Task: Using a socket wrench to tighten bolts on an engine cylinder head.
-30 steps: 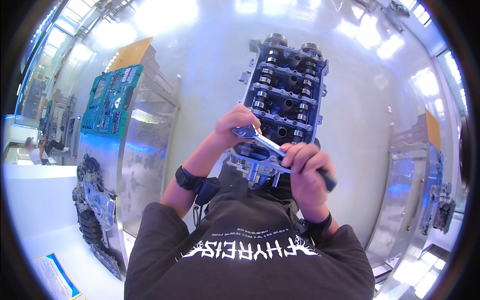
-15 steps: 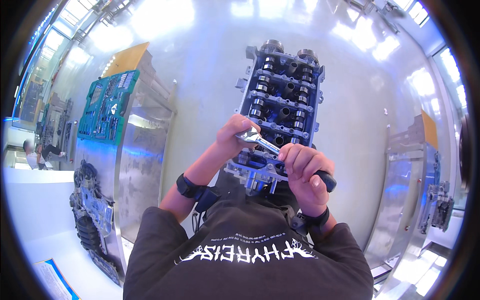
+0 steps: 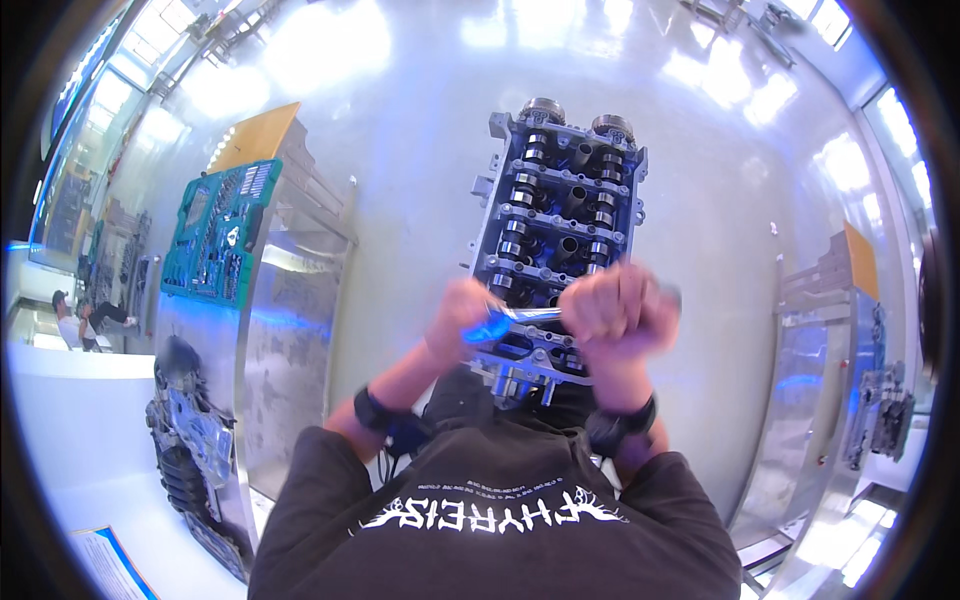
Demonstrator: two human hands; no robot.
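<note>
A metal cylinder head (image 3: 560, 215) with camshafts and bearing caps stands on its end in front of me. My right hand (image 3: 615, 310) is closed around the handle of a silver ratchet wrench (image 3: 520, 318) that lies across the near end of the head. My left hand (image 3: 462, 318) presses on the head of the wrench, over the engine part. Both hands are blurred by motion. A dark band sits on each wrist.
A steel tool cart (image 3: 270, 300) stands at my left with a green socket tray (image 3: 215, 230) on top. Engine parts (image 3: 190, 450) hang at its near side. Another steel cart (image 3: 830, 350) stands at the right. Two people (image 3: 85, 320) are far left.
My right hand has swung the wrench handle up and to the right, from slanting down-right to nearly level. My view has shifted, so the cylinder head sits lower in frame.
</note>
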